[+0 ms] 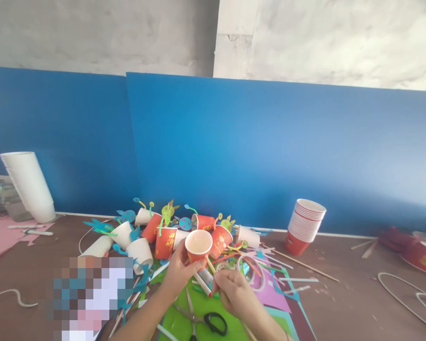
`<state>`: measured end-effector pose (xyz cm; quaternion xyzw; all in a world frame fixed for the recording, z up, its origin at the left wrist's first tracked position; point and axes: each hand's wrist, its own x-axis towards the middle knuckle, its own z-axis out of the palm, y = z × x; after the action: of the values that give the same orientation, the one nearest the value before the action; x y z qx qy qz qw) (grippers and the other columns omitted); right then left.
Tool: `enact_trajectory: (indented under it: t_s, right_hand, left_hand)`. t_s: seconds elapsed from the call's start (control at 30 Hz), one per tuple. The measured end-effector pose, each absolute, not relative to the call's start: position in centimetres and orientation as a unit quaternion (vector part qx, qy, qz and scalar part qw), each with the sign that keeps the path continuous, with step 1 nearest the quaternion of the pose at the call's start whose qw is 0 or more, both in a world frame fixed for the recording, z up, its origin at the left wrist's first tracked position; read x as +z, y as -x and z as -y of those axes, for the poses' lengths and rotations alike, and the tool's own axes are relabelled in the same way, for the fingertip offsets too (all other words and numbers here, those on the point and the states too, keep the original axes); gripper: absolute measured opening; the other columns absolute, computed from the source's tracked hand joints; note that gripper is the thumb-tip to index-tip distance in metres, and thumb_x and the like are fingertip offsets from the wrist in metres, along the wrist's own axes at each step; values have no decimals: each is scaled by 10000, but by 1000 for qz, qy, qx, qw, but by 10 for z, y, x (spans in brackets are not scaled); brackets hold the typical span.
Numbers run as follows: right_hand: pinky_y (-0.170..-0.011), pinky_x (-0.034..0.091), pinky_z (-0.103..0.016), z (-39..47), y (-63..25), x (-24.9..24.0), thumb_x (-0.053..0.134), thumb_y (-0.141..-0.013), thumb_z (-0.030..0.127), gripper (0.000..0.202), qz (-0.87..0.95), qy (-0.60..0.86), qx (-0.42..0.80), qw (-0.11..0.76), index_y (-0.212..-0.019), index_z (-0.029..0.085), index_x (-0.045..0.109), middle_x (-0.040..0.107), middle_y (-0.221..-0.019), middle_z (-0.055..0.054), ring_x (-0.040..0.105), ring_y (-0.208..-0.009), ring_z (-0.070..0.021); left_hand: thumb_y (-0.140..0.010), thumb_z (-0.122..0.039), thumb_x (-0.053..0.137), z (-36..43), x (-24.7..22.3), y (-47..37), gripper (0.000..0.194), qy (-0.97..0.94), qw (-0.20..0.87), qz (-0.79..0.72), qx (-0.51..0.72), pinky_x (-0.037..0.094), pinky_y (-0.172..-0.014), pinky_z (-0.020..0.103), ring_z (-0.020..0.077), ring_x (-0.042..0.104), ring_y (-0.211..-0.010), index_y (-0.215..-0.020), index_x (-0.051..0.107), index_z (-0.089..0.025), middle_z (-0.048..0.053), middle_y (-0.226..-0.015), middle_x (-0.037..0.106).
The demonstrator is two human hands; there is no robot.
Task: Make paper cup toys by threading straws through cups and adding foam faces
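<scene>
My left hand [180,271] is wrapped round a red paper cup [199,242] with a white inside, its mouth tilted up toward me. Fingers of my right hand [232,288] pinch a thin pale-yellow stick [210,264], whose far end meets the cup's right side; whether it goes through the wall I cannot tell. Below my hands lie scissors [193,316] with black handles, on a green sheet [173,327]. A marker-like white tube with a red end [203,283] lies between the hands, partly covered.
Behind my hands lie several decorated red cups [165,242] and white cups [140,253] with paper shapes. A white cup stack [28,187] leans at left; a red-and-white stack [305,225] stands at right. Straws, a long wooden stick [301,263] and a white cable [404,298] lie about. A blue panel [270,151] rises behind.
</scene>
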<state>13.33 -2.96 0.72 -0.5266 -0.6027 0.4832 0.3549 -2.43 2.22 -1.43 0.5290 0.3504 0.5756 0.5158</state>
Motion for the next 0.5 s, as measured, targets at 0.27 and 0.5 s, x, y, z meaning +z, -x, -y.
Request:
enact_trajectory:
  t_s: [0.27,0.5]
  right_hand:
    - [-408,212,-230,25,-141,13,536,-727,509,378,534,493,571,382,-543,180,560,351,-362,74,288,-362,-76]
    - [-362,179,-240,25,-142,17,471,-761,552,378,494,478,626,368,-619,214,561,271,-274,101,199,-285,-87]
  left_hand:
    - [-633,-291,796,-22,-22,25,581,-533,510,-368,567,505,-876,392,306,625,-1064,-1151,549,-204,104,-1130,687]
    - [-682,-331,761,-31,-35,22,546,-536,493,-354,586,499,-910,392,298,624,-1085,-1158,524,-206,107,-1155,672]
